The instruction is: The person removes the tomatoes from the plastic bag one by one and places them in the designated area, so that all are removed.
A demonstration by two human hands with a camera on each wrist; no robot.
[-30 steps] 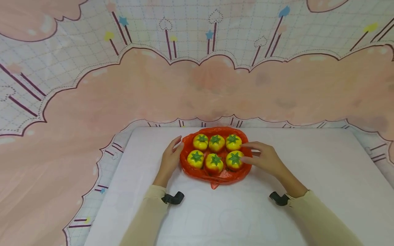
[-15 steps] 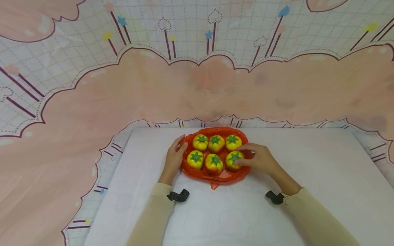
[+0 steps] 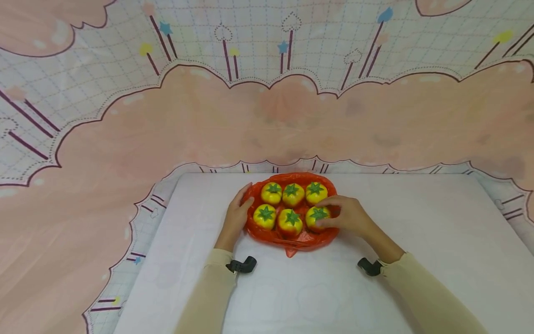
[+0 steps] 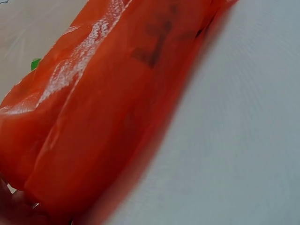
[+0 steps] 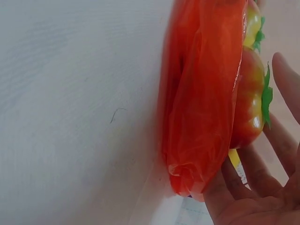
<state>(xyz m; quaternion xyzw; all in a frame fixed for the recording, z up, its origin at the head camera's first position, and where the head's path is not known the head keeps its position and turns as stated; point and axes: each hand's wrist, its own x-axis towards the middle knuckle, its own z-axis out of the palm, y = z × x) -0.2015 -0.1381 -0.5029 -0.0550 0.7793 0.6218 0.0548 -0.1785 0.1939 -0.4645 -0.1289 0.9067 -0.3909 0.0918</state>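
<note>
We find the near-right fruit, seated in the red bag whose long axis runs left to right, lying between the parted, unclenched thumb and fingers of the nearer right hand, the left hand resting loose-fingered against the bag's left end.

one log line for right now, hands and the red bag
left hand: at left edge of red bag | right hand: spread at near right fruit | contents: six fruits, two rows of three

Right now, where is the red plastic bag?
In the head view, the red bag sits on the table near its far edge, between the left hand and right hand.
</note>
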